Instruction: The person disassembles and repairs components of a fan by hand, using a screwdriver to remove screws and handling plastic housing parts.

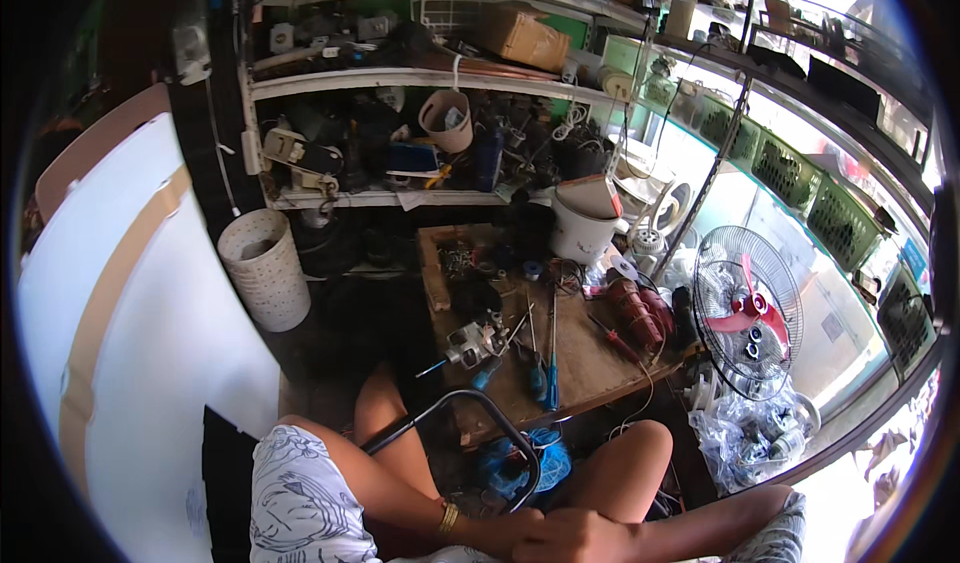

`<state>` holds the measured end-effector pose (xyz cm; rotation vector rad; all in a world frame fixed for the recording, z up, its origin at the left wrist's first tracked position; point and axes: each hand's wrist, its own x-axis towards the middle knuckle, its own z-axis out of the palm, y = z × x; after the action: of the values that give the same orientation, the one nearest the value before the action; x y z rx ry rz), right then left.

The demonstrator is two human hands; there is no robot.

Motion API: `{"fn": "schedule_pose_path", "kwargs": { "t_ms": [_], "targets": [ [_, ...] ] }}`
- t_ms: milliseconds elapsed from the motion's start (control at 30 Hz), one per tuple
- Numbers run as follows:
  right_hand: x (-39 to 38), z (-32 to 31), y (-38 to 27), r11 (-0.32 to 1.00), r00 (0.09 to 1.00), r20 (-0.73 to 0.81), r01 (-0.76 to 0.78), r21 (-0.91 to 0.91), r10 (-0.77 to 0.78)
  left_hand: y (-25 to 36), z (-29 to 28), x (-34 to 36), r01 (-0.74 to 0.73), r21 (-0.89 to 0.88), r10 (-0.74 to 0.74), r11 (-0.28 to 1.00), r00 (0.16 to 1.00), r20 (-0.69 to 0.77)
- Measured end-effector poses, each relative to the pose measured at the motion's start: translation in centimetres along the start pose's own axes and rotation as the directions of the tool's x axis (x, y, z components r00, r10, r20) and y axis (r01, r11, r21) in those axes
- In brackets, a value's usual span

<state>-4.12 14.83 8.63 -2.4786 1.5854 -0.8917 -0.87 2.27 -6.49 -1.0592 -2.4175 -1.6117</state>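
My left hand (518, 535) and my right hand (585, 539) meet at the bottom edge, low between my knees. Both look closed, with fingers folded in; anything inside them is hidden. A gold-coloured band (450, 517) circles my left wrist. A bent black tube (470, 395) arches over my legs, and one end comes down close to my left hand; whether they touch I cannot tell. Beyond my knees stands a low wooden table (600, 378). On it lie a small metal motor part (475, 343), blue-handled screwdrivers (552, 383) and a red power drill (637, 313).
A blue plastic bundle (540, 463) lies under the table's near edge. To the right stand a fan with red blades (745, 318) and a clear bag of parts (750, 433). A white panel (170, 363) and a bin (265, 273) are left. Cluttered shelves (400, 83) fill the back.
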Motion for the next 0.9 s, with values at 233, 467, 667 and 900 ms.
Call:
{"fn": "schedule_pose_path", "kwargs": {
  "t_ms": [233,467,667,900],
  "targets": [
    [-1.2,1.8,2.5,0.994,0.994,-0.008,-0.107,0.025,0.108,-0.9,0.7,-1.6,-0.019,-0.121,0.023,0.992,0.999,0.024],
    [2.9,-1.1,3.4,1.0,0.994,0.111,0.0,0.007,-0.001,-0.9,1.8,-2.6,0.032,-0.205,-0.049,0.978,0.996,-0.078],
    [2.5,0.6,3.3,0.991,0.981,0.154,-0.128,0.04,0.121,-1.4,0.8,-1.9,0.006,-0.249,-0.024,0.968,0.997,-0.071],
    [4.0,0.6,3.8,0.965,0.957,0.125,-0.26,-0.038,0.263,5.0,-3.5,-2.2,-0.057,-0.498,-0.059,0.865,0.975,-0.214]
  ]
}}
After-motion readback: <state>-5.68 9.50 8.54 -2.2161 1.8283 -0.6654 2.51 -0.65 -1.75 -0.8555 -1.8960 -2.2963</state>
